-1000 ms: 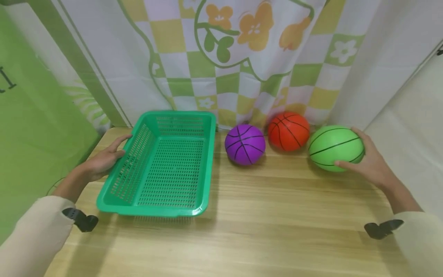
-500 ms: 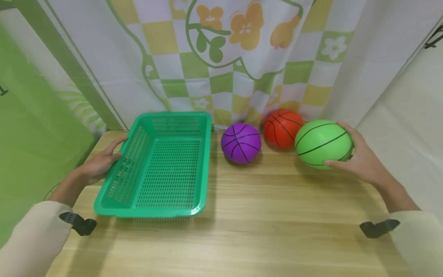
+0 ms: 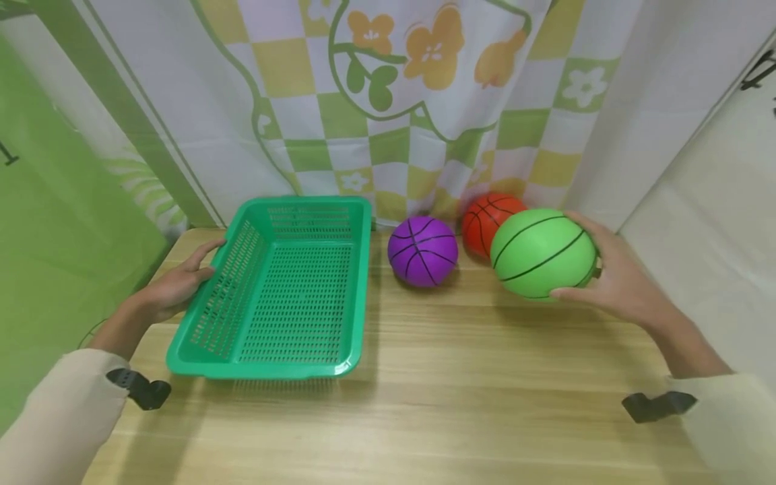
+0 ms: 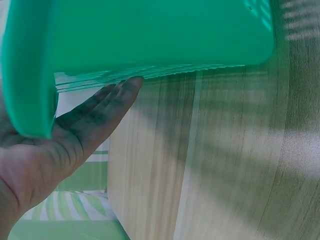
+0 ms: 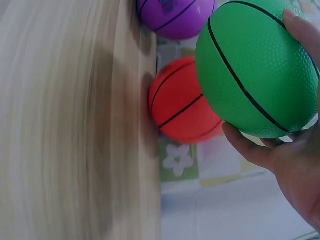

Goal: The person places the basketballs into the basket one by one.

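Note:
My right hand [image 3: 618, 276] grips a green ball [image 3: 542, 252] with black basketball lines, thumb on its near side and fingers round the far side. In the right wrist view, that ball [image 5: 257, 70] is held up off the wooden table. Behind it, partly covered, sits a red ball [image 3: 488, 219], and a purple ball [image 3: 422, 251] rests to the left. My left hand [image 3: 178, 286] is at the left side of a green plastic basket [image 3: 358, 303] with perforated walls. From the left wrist, its straight fingers [image 4: 107, 112] show along the basket's outer side, below the rim.
The light wooden table [image 3: 461, 391] carries the basket and the balls. A white, green and yellow checked curtain [image 3: 388, 148] hangs directly behind them. Green fabric [image 3: 67, 202] hangs at the left, and a pale wall or cloth [image 3: 715, 222] stands at the right.
My right hand has lifted the green ball and carried it left, so it now overlaps the red ball. The left hand and the basket have stayed in place, and the head view has shifted slightly.

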The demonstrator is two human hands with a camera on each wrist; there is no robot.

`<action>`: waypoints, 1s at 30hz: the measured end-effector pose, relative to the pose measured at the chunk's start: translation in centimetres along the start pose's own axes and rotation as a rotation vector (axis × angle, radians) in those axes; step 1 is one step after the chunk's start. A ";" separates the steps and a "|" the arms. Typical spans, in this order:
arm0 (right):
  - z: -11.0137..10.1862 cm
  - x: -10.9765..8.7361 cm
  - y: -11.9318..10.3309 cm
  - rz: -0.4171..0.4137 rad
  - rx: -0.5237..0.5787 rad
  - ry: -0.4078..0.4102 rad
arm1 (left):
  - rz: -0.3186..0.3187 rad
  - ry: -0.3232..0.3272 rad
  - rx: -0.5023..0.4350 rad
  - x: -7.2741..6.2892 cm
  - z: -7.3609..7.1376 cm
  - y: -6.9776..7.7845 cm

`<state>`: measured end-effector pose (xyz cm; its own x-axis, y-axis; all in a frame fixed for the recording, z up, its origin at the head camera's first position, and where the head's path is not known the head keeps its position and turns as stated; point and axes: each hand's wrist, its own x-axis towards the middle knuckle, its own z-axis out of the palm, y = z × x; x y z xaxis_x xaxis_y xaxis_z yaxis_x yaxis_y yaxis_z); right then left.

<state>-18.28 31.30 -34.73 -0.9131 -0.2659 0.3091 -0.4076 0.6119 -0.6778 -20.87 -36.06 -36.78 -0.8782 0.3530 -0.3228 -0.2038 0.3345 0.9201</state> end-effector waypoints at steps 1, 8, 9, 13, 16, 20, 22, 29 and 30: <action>0.2 0.1 -0.4 -0.009 0.005 -0.007 | -0.001 0.000 0.001 0.0 0.0 0.0; 1.3 0.7 -2.4 -0.061 0.090 -0.065 | 0.001 0.003 0.008 -0.1 0.0 0.1; 1.5 0.8 -2.6 -0.067 0.098 -0.070 | 0.002 0.003 0.009 -0.1 0.0 0.2; 2.1 1.2 -3.4 -0.087 0.116 -0.096 | 0.002 0.003 0.009 -0.1 0.1 0.3; 2.6 1.6 -4.0 -0.109 0.125 -0.109 | -0.002 -0.001 0.006 -0.1 0.1 0.3; 3.4 2.2 -4.8 -0.133 0.153 -0.111 | -0.008 0.000 0.008 0.0 0.1 0.3; 4.0 2.6 -5.4 -0.144 0.167 -0.114 | -0.008 0.003 0.009 0.0 0.1 0.3; 6.6 4.0 -7.4 -0.217 0.164 -0.114 | -0.009 0.003 0.012 -0.1 0.1 0.3; 7.0 4.2 -7.7 -0.226 0.161 -0.117 | -0.006 0.001 0.011 -0.1 0.1 0.3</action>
<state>-19.04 20.30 -32.90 -0.7902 -0.4716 0.3913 -0.5880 0.4037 -0.7009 -20.86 -35.94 -36.52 -0.8774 0.3500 -0.3281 -0.2043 0.3462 0.9157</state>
